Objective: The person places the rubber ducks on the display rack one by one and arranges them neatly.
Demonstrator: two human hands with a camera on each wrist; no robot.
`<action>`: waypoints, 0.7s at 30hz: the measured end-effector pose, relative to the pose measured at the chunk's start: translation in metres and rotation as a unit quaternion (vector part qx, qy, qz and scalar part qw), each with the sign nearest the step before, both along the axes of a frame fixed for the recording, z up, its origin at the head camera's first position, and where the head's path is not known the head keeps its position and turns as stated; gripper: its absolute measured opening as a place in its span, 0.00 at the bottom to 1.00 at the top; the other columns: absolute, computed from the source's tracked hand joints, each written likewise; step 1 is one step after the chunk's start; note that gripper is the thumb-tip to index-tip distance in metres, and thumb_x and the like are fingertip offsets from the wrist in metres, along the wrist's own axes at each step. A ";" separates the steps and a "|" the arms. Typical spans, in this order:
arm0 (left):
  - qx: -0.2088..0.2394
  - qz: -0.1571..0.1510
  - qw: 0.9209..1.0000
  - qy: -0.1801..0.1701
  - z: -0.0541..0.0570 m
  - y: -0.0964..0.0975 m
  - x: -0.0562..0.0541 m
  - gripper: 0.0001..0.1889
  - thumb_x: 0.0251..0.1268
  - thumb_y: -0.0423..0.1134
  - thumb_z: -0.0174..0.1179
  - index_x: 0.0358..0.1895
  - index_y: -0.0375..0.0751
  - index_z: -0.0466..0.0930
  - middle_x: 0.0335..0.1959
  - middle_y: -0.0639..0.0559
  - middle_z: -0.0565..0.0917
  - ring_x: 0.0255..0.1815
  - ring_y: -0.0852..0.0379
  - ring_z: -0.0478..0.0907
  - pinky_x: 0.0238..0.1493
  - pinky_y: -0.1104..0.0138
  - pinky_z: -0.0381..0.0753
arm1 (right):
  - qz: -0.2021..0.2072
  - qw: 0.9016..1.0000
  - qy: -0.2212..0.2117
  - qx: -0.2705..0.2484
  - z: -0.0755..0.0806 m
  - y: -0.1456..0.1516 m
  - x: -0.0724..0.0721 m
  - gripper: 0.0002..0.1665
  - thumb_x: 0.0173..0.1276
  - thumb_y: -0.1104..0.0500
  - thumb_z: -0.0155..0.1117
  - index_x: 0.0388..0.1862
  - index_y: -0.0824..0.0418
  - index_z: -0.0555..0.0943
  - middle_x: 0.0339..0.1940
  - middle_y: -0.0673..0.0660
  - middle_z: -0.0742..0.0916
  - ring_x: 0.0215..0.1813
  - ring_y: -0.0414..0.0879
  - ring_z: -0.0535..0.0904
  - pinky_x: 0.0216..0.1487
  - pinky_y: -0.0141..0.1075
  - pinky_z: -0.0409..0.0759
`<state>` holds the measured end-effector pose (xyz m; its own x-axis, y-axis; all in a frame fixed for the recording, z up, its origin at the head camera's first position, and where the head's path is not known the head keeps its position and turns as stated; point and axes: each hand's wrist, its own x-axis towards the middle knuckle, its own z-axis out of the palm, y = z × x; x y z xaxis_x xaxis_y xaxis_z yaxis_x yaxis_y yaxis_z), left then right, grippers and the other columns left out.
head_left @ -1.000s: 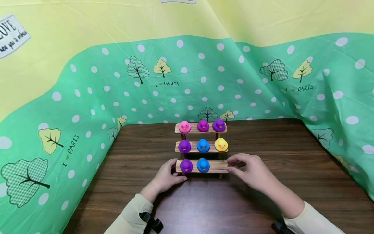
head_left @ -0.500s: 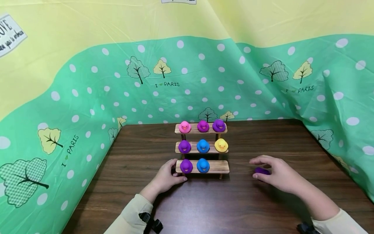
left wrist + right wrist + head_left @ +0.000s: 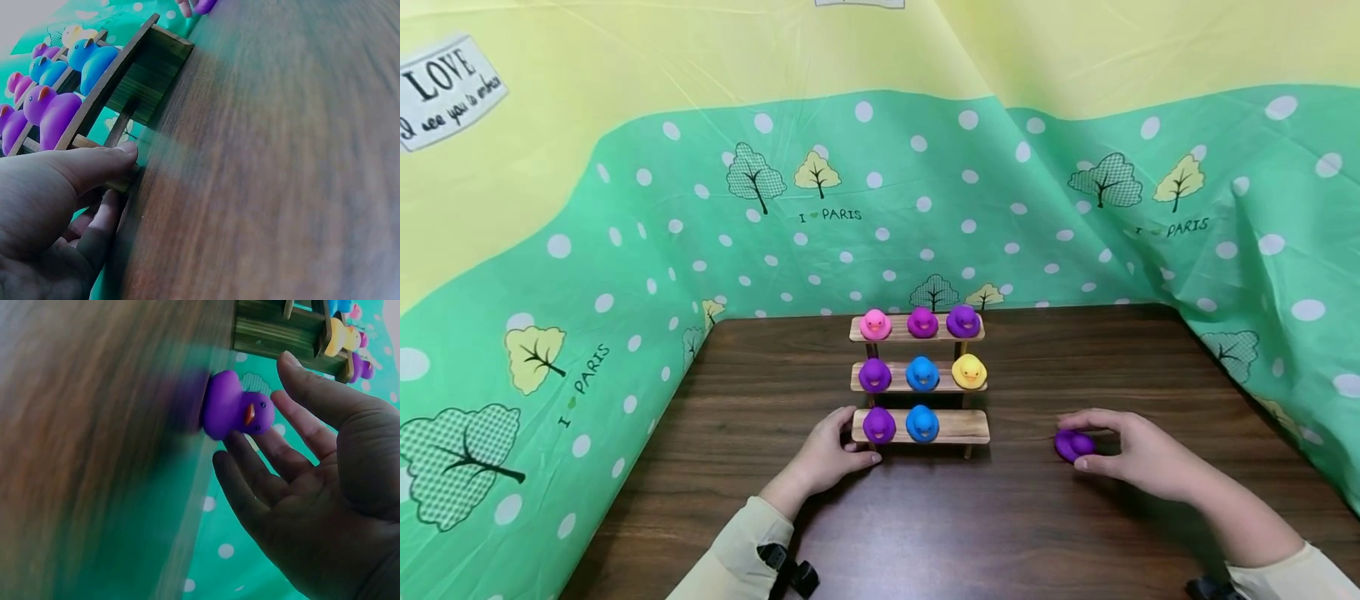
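A three-tier wooden rack (image 3: 966,427) stands mid-table with rubber ducks on its shelves. On the lowest shelf sit a purple duck (image 3: 878,425) and a blue duck (image 3: 922,424), leaving bare wood at its right end. My left hand (image 3: 823,454) holds the rack's front left corner; the left wrist view has thumb and finger pinching around a leg. Right of the rack, another purple duck (image 3: 1072,446) rests upright on the table. Around it my right hand (image 3: 1138,450) spreads its fingers, and in the right wrist view the thumb (image 3: 312,387) is apart from the duck.
The middle shelf bears a purple, a blue and a yellow duck (image 3: 969,372). Up top are a pink duck (image 3: 876,324) and two purple ones. A green and yellow patterned cloth (image 3: 880,192) encloses the brown wooden table (image 3: 925,525) at the back and sides.
My right hand has moved right, from the lowest shelf's right end to the purple duck on the table, which was hidden at first. My left hand stays on the rack.
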<state>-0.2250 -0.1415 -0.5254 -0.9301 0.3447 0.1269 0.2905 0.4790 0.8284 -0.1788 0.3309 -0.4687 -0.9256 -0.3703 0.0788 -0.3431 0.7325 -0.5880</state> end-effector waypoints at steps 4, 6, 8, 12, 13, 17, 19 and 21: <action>-0.001 0.001 1.000 0.003 0.000 0.000 0.000 0.37 0.52 0.39 0.83 0.64 0.33 0.76 0.53 0.47 0.80 0.42 0.59 0.80 0.44 0.69 0.86 | -0.001 1.000 -0.004 0.010 -0.003 0.006 0.000 0.31 0.60 0.48 0.83 0.63 0.48 0.85 0.58 0.46 0.88 0.63 0.47 0.80 0.59 0.37 0.80; -0.001 0.000 1.000 0.002 0.000 0.000 0.000 0.37 0.52 0.39 0.83 0.64 0.33 0.75 0.54 0.46 0.80 0.43 0.59 0.80 0.44 0.69 0.87 | -0.002 1.000 -0.003 0.013 -0.005 0.008 0.000 0.31 0.60 0.49 0.83 0.62 0.48 0.85 0.58 0.47 0.88 0.63 0.49 0.80 0.59 0.34 0.79; -0.001 -0.001 1.000 0.002 0.000 0.000 0.000 0.37 0.52 0.38 0.83 0.64 0.33 0.75 0.54 0.46 0.80 0.44 0.59 0.80 0.45 0.69 0.87 | -0.004 1.000 0.000 0.017 -0.007 0.010 -0.001 0.29 0.61 0.51 0.83 0.61 0.47 0.85 0.58 0.47 0.88 0.64 0.51 0.80 0.59 0.32 0.78; 0.002 -0.002 1.000 0.001 0.000 0.000 0.000 0.36 0.52 0.38 0.83 0.64 0.34 0.76 0.53 0.46 0.80 0.44 0.59 0.80 0.45 0.68 0.87 | -0.012 1.000 0.007 0.024 -0.010 0.009 0.000 0.26 0.62 0.52 0.82 0.59 0.47 0.86 0.57 0.47 0.88 0.63 0.55 0.80 0.60 0.39 0.81; 0.003 -0.002 1.000 0.001 0.000 0.000 0.000 0.36 0.52 0.38 0.83 0.64 0.34 0.76 0.53 0.47 0.80 0.43 0.59 0.80 0.44 0.68 0.87 | -0.015 1.000 0.009 0.026 -0.010 0.009 0.000 0.25 0.62 0.53 0.82 0.59 0.47 0.86 0.57 0.48 0.89 0.63 0.56 0.80 0.60 0.42 0.81; 0.007 -0.002 1.000 -0.002 -0.001 0.000 0.000 0.36 0.52 0.38 0.83 0.63 0.34 0.76 0.53 0.47 0.80 0.42 0.60 0.80 0.44 0.68 0.87 | -0.026 0.999 0.012 0.034 -0.009 0.006 0.000 0.24 0.61 0.54 0.82 0.57 0.48 0.87 0.55 0.50 0.89 0.62 0.58 0.81 0.59 0.53 0.81; 0.010 -0.003 1.000 -0.004 -0.001 0.000 0.000 0.35 0.52 0.37 0.83 0.63 0.34 0.76 0.53 0.47 0.80 0.43 0.59 0.80 0.44 0.68 0.87 | -0.029 0.999 0.011 0.036 -0.009 0.004 0.000 0.23 0.61 0.55 0.82 0.56 0.48 0.88 0.54 0.51 0.89 0.62 0.58 0.81 0.59 0.55 0.81; 0.013 -0.003 1.000 -0.005 0.000 0.000 0.000 0.35 0.52 0.37 0.83 0.63 0.34 0.76 0.53 0.47 0.80 0.44 0.59 0.80 0.45 0.68 0.87 | -0.032 0.999 0.011 0.037 -0.008 0.003 0.001 0.23 0.61 0.55 0.82 0.56 0.49 0.88 0.54 0.51 0.89 0.61 0.59 0.82 0.58 0.56 0.81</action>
